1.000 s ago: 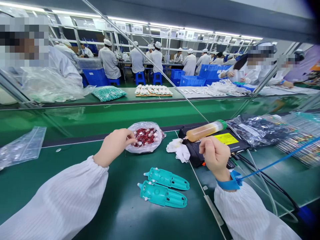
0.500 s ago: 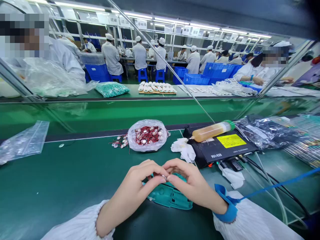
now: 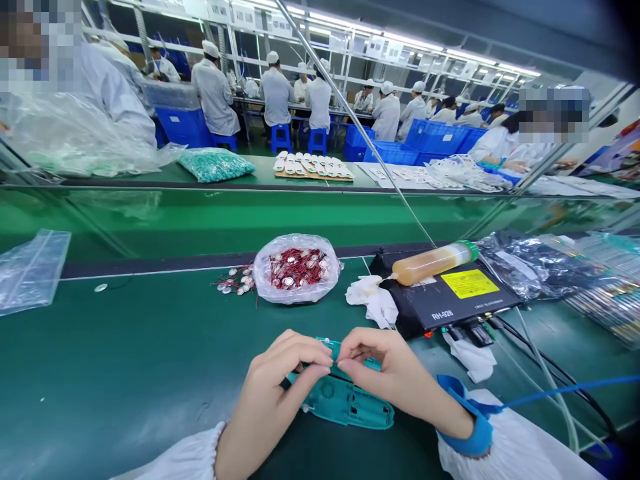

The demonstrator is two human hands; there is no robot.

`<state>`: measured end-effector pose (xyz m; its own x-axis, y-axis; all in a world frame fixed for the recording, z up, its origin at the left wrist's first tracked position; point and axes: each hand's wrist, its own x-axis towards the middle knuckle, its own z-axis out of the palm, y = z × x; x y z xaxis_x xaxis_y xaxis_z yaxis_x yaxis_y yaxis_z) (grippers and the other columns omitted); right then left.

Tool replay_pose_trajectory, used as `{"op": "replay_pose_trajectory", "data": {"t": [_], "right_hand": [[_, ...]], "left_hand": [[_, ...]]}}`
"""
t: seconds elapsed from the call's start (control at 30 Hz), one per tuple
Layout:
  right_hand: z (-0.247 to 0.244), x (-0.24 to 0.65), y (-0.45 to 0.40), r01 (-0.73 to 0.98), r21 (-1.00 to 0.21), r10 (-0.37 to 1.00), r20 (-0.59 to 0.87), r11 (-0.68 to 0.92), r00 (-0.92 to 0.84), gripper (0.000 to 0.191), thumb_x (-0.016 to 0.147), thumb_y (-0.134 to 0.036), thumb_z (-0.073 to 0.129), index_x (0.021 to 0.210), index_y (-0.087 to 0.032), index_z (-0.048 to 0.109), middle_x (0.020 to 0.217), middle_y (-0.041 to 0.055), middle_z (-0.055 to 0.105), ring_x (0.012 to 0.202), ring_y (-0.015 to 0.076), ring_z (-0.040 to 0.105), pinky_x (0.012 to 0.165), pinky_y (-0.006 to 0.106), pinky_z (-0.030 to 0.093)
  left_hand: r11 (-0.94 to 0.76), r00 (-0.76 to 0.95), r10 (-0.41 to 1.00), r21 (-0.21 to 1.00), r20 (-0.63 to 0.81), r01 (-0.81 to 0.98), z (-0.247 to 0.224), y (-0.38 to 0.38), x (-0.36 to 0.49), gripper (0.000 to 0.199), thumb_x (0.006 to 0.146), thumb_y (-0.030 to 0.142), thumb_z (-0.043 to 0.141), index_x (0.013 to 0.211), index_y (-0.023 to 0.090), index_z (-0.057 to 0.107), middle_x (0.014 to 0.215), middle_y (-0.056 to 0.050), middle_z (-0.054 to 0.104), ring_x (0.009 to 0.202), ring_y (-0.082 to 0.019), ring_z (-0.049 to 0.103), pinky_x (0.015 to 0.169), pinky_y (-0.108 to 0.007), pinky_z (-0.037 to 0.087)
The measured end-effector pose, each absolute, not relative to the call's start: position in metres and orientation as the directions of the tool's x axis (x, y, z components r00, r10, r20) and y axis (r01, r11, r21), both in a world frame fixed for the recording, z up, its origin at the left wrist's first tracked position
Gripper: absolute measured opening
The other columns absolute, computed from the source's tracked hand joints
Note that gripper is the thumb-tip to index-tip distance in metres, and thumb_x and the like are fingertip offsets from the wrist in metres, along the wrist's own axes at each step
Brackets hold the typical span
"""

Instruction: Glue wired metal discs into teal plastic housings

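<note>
A clear zip bag [image 3: 31, 270] lies at the left edge, its contents unclear. Upper left, a clear bag [image 3: 216, 165] holds teal pieces. Loose red-wired discs [image 3: 235, 281] lie beside an open plastic bag [image 3: 263, 272] of more at centre. Below, the left hand [image 3: 281, 380] pinches a small part [image 3: 335, 363], mostly hidden, over teal shells [image 3: 353, 403] at lower centre; the right hand [image 3: 387, 370] is clamped on it too. At right, a green-capped tube of amber fluid [image 3: 430, 262] lies on a black box [image 3: 437, 303].

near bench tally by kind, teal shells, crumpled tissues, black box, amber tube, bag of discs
Elongated teal plastic shells (one partly hidden): 2
Crumpled white tissues: 2
Flat black box with yellow label: 1
Green-capped clear tube, amber filling: 1
Whitish plastic bag of red-wired discs: 1
Total: 7
</note>
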<state>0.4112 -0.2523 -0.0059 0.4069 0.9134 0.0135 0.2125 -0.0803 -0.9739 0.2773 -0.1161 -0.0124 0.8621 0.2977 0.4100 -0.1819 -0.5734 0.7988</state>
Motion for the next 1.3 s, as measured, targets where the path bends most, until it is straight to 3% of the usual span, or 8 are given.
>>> {"op": "replay_pose_trajectory", "data": {"t": [0.13,0.23,0.33,0.67,1.3], "right_hand": [[-0.008,0.423,-0.258,0.407,-0.897,0.905,0.018,-0.174,0.425,0.009,0.075,-0.011,0.054,0.071,-0.018,0.056,0.064,-0.0028,0.055,0.059,0.0107,0.05,0.055,0.021,0.041],[-0.01,0.432,-0.262,0.689,-0.693,0.928,0.079,-0.212,0.364,0.016,0.073,-0.002,0.051,0.07,-0.018,0.052,0.065,-0.0033,0.052,0.058,0.0103,0.047,0.054,0.022,0.035],[-0.011,0.438,-0.264,0.814,-0.552,0.956,0.096,-0.18,0.276,0.019,0.07,0.001,0.051,0.07,-0.018,0.049,0.066,-0.0034,0.05,0.059,0.0101,0.046,0.054,0.021,0.033],[-0.018,0.434,-0.258,0.862,-0.467,0.972,0.022,-0.195,0.232,0.02,0.069,0.0,0.056,0.066,-0.018,0.048,0.064,-0.0048,0.048,0.057,0.0094,0.043,0.053,0.022,0.028],[-0.02,0.429,-0.256,0.928,-0.337,0.985,0.012,-0.161,0.175,0.016,0.074,-0.002,0.056,0.069,-0.018,0.053,0.065,-0.0033,0.049,0.059,0.0119,0.046,0.053,0.025,0.031]], "left_hand": [[-0.635,0.917,0.251,0.768,0.308,-0.084,-0.019,-0.114,0.279,0.018,0.088,0.019,0.055,0.103,0.027,0.063,0.106,0.0,0.068,0.101,-0.015,0.059,0.085,-0.026,0.05],[-0.71,0.943,0.223,0.704,0.247,-0.016,-0.026,-0.109,0.277,0.022,0.091,0.024,0.05,0.108,0.03,0.062,0.117,0.0,0.064,0.112,-0.019,0.054,0.093,-0.035,0.049],[-0.78,0.968,0.18,0.625,0.173,0.033,-0.034,-0.106,0.275,0.024,0.09,0.029,0.05,0.111,0.03,0.063,0.126,0.0,0.06,0.121,-0.024,0.049,0.097,-0.044,0.046],[-0.867,0.992,0.096,0.497,0.087,0.04,-0.033,-0.108,0.276,0.029,0.092,0.024,0.043,0.103,0.03,0.069,0.135,-0.001,0.052,0.122,-0.026,0.048,0.095,-0.042,0.048],[-0.856,0.985,0.103,0.516,0.138,0.017,-0.036,-0.11,0.276,0.028,0.091,0.021,0.044,0.096,0.027,0.07,0.131,-0.004,0.056,0.117,-0.026,0.052,0.092,-0.041,0.048]]}}
